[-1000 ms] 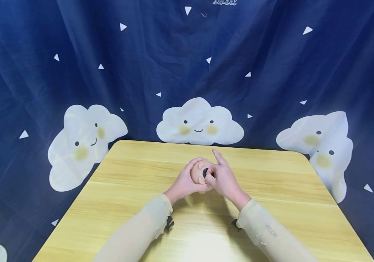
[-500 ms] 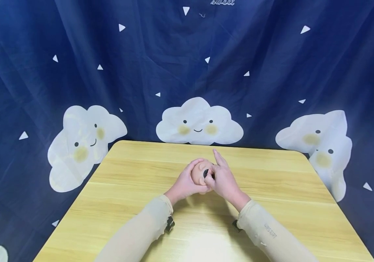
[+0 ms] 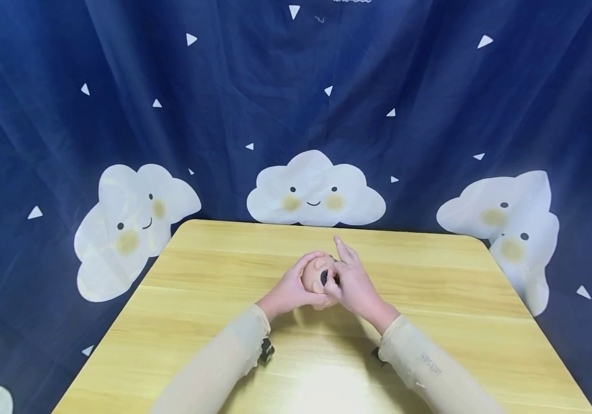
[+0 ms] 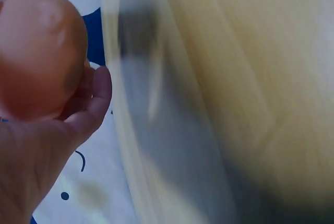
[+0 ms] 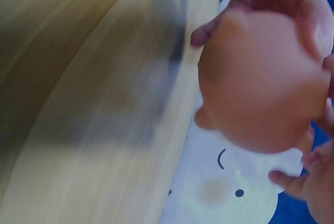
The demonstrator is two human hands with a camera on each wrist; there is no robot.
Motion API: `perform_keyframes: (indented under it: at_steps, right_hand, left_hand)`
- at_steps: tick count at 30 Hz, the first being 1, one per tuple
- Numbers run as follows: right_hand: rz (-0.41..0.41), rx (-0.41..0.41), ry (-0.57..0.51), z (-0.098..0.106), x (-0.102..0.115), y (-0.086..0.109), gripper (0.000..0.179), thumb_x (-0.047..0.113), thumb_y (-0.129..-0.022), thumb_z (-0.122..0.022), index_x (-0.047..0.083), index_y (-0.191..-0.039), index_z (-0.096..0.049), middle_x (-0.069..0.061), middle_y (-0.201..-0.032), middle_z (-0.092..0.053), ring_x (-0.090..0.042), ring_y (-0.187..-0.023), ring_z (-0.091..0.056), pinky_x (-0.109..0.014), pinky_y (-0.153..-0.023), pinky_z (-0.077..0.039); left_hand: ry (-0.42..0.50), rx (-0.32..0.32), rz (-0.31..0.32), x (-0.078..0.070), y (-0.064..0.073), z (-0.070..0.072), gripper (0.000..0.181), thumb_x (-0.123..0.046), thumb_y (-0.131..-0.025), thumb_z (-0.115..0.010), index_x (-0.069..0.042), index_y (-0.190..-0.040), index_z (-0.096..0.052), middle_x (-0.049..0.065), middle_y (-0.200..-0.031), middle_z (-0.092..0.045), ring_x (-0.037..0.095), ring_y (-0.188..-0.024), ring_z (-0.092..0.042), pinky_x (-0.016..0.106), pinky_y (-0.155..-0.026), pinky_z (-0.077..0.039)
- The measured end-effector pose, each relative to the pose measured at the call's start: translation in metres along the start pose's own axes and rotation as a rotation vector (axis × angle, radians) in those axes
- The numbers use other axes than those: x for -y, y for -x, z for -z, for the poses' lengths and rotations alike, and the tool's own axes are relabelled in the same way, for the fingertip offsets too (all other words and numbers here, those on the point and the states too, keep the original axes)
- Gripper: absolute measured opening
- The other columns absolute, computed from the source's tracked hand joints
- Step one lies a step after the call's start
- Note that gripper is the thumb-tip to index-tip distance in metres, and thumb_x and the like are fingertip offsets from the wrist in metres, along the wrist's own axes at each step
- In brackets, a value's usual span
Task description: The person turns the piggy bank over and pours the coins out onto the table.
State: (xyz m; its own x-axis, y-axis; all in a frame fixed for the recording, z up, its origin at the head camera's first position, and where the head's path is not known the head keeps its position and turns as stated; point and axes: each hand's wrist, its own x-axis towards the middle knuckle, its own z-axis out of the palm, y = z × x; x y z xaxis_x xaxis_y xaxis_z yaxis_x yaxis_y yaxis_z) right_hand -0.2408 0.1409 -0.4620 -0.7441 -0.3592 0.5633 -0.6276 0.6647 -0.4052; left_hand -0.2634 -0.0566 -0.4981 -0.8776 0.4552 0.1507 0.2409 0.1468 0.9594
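A round, pinkish piggy bank (image 3: 312, 277) with stubby nubs is held up over the table in the head view. My left hand (image 3: 291, 292) grips it from the left, fingers curled over the far side and thumb along the near side. On the side facing right sits a round black plug (image 3: 324, 278). My right hand (image 3: 356, 287) pinches at this plug with thumb and forefinger, its other fingers raised. The piggy bank's smooth body (image 5: 261, 83) fills much of the right wrist view, the plug hidden there. In the left wrist view, fingers (image 4: 96, 98) wrap the body's edge.
A light wood table (image 3: 213, 270) with rounded far corners lies beneath both hands. Behind it hangs a dark blue curtain (image 3: 213, 103) with white triangles and smiling clouds (image 3: 316, 178). A dark strap piece shows under each sleeve cuff (image 3: 266, 351).
Both hands stay almost in place on the piggy bank. The right hand's grip and the black plug have shifted very slightly. The head view has tilted a little.
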Motion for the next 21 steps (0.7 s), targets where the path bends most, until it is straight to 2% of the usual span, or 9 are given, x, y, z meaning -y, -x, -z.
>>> perform_keyframes:
  at_steps: [3,6,9,11,14,16,18,21]
  right_hand:
    - [0.080,0.033,0.021,0.0024,-0.0019,0.0000,0.026,0.002,-0.085,-0.068,0.011,-0.067,-0.052,-0.038,-0.164,-0.038,-0.056,-0.147,-0.045,-0.059,-0.104,-0.057]
    - [0.101,0.057,0.022,0.0040,-0.0022,-0.0005,0.024,0.003,-0.087,-0.067,0.011,-0.069,-0.053,-0.038,-0.165,-0.035,-0.054,-0.148,-0.044,-0.058,-0.104,-0.057]
    - [0.060,0.073,-0.014,0.0047,-0.0018,-0.0012,0.024,0.004,-0.088,-0.067,0.012,-0.070,-0.053,-0.038,-0.164,-0.038,-0.054,-0.151,-0.040,-0.060,-0.105,-0.056]
    - [0.025,0.080,-0.056,0.0042,-0.0026,-0.0012,0.024,0.005,-0.090,-0.066,0.014,-0.072,-0.054,-0.035,-0.147,-0.059,-0.053,-0.155,-0.036,-0.063,-0.110,-0.053]
    - [-0.040,0.064,-0.157,0.0044,-0.0034,0.0002,0.017,0.005,-0.092,-0.069,0.012,-0.081,-0.059,-0.032,-0.143,-0.063,-0.051,-0.158,-0.033,-0.070,-0.116,-0.046]
    - [-0.074,0.036,-0.205,0.0052,-0.0043,0.0017,0.011,0.006,-0.093,-0.073,0.011,-0.088,-0.063,-0.029,-0.143,-0.064,-0.050,-0.157,-0.034,-0.072,-0.118,-0.043]
    - [-0.091,0.002,-0.220,0.0066,-0.0050,0.0030,0.011,0.009,-0.091,-0.078,0.010,-0.093,-0.067,-0.030,-0.161,-0.049,-0.050,-0.155,-0.037,-0.073,-0.118,-0.042]
    - [-0.079,-0.022,-0.178,0.0083,-0.0067,0.0034,0.012,0.011,-0.090,-0.081,0.012,-0.089,-0.069,-0.027,-0.161,-0.051,-0.051,-0.153,-0.040,-0.074,-0.117,-0.042]
  left_hand:
    - [0.004,0.046,0.009,0.0004,0.0006,0.0048,0.101,-0.006,-0.078,-0.095,-0.024,-0.162,-0.042,0.005,-0.160,-0.050,0.028,-0.136,-0.057,0.039,-0.110,-0.056]
    - [0.016,0.064,0.028,0.0019,0.0008,0.0066,0.101,-0.007,-0.078,-0.095,-0.029,-0.161,-0.043,0.003,-0.160,-0.050,0.027,-0.137,-0.057,0.040,-0.112,-0.056]
    - [0.042,0.053,0.046,0.0027,0.0014,0.0068,0.101,-0.009,-0.079,-0.095,-0.031,-0.162,-0.042,0.004,-0.161,-0.049,0.028,-0.136,-0.058,0.041,-0.111,-0.057]
    - [0.057,0.039,0.052,0.0026,0.0017,0.0066,0.101,-0.009,-0.079,-0.095,-0.030,-0.162,-0.041,0.004,-0.160,-0.049,0.027,-0.135,-0.058,0.040,-0.110,-0.057]
    - [0.081,0.027,0.050,0.0011,0.0022,0.0063,0.100,-0.008,-0.080,-0.094,-0.028,-0.163,-0.041,0.004,-0.160,-0.050,0.026,-0.133,-0.060,0.038,-0.108,-0.058]
    - [0.092,0.024,0.052,-0.0009,0.0022,0.0058,0.100,-0.008,-0.080,-0.094,-0.029,-0.162,-0.041,0.003,-0.159,-0.050,0.025,-0.132,-0.061,0.036,-0.107,-0.059]
    - [0.100,0.025,0.051,-0.0023,0.0017,0.0054,0.100,-0.007,-0.080,-0.093,-0.027,-0.163,-0.040,0.004,-0.159,-0.050,0.025,-0.132,-0.062,0.036,-0.106,-0.059]
    - [0.081,0.014,0.055,-0.0034,0.0005,0.0053,0.103,-0.007,-0.079,-0.094,-0.026,-0.164,-0.039,0.004,-0.159,-0.050,0.026,-0.131,-0.062,0.037,-0.106,-0.060]
